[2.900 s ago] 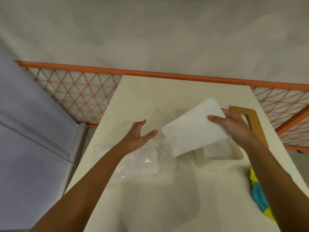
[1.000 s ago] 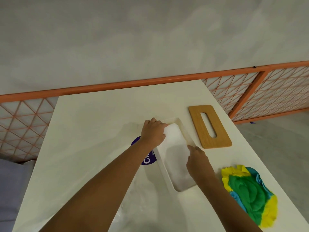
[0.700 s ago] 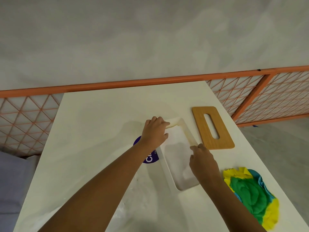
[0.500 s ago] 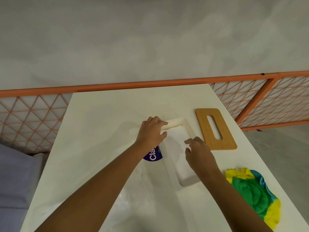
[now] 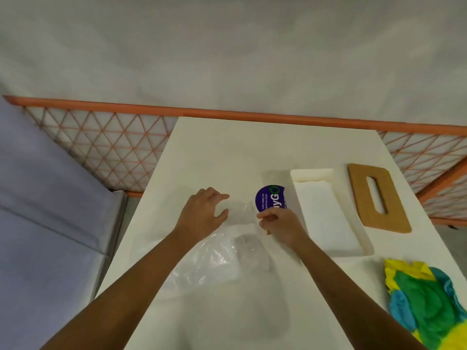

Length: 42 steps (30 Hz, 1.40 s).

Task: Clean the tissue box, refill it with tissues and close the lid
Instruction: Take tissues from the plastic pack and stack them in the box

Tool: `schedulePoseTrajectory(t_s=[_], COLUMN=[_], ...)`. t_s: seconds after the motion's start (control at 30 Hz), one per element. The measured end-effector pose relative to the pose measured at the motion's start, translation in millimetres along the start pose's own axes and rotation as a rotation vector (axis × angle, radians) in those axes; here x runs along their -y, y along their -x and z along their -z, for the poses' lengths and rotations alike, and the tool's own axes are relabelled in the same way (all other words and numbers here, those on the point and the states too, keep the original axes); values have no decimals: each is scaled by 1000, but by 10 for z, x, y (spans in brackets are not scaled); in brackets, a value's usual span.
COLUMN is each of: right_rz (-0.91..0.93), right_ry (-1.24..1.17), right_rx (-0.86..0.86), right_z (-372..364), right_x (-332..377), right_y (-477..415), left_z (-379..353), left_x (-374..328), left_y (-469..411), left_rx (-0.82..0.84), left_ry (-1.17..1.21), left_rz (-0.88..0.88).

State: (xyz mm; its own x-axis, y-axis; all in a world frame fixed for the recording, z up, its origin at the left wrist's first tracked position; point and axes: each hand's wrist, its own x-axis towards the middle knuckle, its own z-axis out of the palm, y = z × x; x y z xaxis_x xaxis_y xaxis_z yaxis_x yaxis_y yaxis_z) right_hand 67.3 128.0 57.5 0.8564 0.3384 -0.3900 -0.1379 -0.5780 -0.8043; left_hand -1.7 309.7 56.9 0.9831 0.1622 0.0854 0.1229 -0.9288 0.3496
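The refill step looks to be in hand: the white tissue box (image 5: pixel 331 213) lies open on the desk (image 5: pixel 227 147) with a flat layer of white tissues (image 5: pixel 321 208) already inside, and both hands are at the clear plastic wrapper (image 5: pixel 214 258) just left of it. The right hand (image 5: pixel 280 223) has its grip pressed together, thumb and fingers pinching the wrapper's upper edge beside the purple round label (image 5: pixel 271 199). The left hand (image 5: pixel 204 213) hovers over the wrapper's other side with fingers spread and curved, pinching nothing. Whether any tissues remain in the wrapper cannot be told; the film is crumpled and glossy. If some do, the next move calls for the left hand to hold the film down while the right draws them out; if not, the wrapper goes aside and the lid goes on. The box sits right of centre, its long axis running away from the person and leaning slightly left at the far end, open face up. The wooden lid (image 5: pixel 377 198) lies flat to its right, apart from it, its slot along nearly the same line, so it needs lifting across with little turning. A coloured cloth (image 5: pixel 427 301) rests at the near right corner.
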Motion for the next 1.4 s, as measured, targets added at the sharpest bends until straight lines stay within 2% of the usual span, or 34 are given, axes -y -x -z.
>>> schedulePoseTrajectory(t_s=[0.13, 0.27, 0.33, 0.43, 0.57, 0.73, 0.83, 1.03, 1.2, 1.4], right_rz=[-155, -241, -214, -139, 44, 110, 74, -52, -66, -117], right_ry=[-194, -233, -148, 62, 341, 342, 326, 192, 140, 27], right_rx=[115, 200, 239, 226, 128, 44, 12, 55, -12, -3], right_z=[-188, -360, -457, -569, -711, -818, -823, -826, -834, -805], right_x=[-55, -108, -108, -122, -75, -66, -77, -23, -7, 7], right_y=[-57, -53, -40, -5, 83, 156, 104, 32, 5, -56], left_z=[-12, -39, -56, -157, -370, -461, -475, -493, -499, -468], left_x=[231, 362, 397, 438, 521, 502, 512, 514, 518, 504], left_y=[389, 659, 762, 840, 863, 802, 768, 659, 617, 560], left_rx=[66, 200, 305, 403, 363, 305, 291, 281, 260, 252], left_ry=[55, 122, 156, 54, -65, -117, -108, -94, -73, -67], left_rz=[151, 235, 266, 195, 107, 95, 91, 73, 85, 91])
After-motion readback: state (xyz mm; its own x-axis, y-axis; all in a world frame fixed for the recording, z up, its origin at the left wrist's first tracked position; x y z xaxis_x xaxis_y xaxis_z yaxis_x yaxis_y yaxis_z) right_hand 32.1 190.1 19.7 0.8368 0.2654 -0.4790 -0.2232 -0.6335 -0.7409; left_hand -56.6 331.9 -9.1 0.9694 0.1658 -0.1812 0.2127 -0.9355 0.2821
